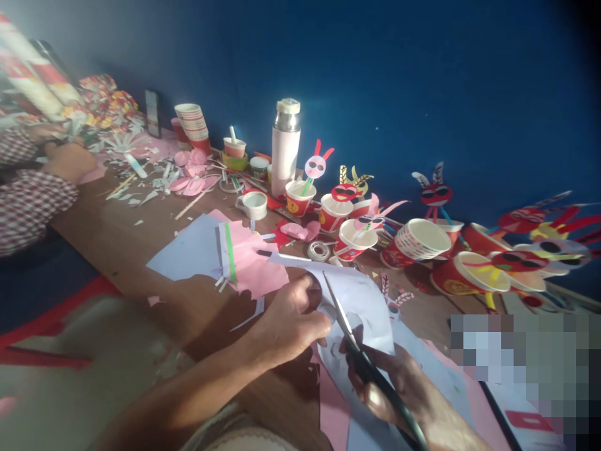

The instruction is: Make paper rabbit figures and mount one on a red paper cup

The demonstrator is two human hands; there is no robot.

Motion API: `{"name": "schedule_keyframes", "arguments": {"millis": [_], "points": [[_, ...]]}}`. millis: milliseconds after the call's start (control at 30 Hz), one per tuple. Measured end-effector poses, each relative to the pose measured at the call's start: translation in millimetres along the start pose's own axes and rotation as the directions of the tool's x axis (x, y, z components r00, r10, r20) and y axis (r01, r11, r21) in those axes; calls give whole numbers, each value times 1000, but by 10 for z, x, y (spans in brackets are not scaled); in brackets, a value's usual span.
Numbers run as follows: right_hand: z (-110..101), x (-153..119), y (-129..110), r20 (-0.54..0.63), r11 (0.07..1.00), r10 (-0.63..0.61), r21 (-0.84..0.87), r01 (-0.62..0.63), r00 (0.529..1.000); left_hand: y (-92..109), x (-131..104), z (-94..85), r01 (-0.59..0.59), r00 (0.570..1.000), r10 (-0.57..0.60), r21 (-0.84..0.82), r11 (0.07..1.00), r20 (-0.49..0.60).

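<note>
My right hand [389,382] is closed around the black handles of a pair of scissors [342,316], whose blades point up and away from me. A pale sheet of paper [366,294] lies along the blades, and my left hand [293,316] pinches its near edge just left of the scissors. Whether the blades are touching the paper is hard to make out. Beyond my left hand lies cut pink paper [256,260] with a green strip on it, overlapping a bluish sheet [185,247]. More paper sheets [422,363] are spread under my right hand.
Along the blue wall stand a thermos [285,153], paper cups [300,199] with paper animal faces on sticks, and a cup stack [420,241]. A tape roll [318,251] and white mug [253,205] sit nearer. At left, another person's hands [70,160] are over paper scraps.
</note>
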State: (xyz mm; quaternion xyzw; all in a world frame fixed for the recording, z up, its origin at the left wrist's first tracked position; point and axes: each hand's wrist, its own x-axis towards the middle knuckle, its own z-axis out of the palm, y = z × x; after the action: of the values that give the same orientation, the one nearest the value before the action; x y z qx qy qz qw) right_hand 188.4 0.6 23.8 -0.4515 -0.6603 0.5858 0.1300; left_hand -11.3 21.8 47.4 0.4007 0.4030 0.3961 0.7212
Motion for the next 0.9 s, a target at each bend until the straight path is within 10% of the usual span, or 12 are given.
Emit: {"name": "schedule_keyframes", "arguments": {"millis": [900], "points": [[84, -1, -59, -90, 993, 98, 67, -92, 991, -8, 24, -50, 17, 1000, -16, -23, 1000, 13]]}}
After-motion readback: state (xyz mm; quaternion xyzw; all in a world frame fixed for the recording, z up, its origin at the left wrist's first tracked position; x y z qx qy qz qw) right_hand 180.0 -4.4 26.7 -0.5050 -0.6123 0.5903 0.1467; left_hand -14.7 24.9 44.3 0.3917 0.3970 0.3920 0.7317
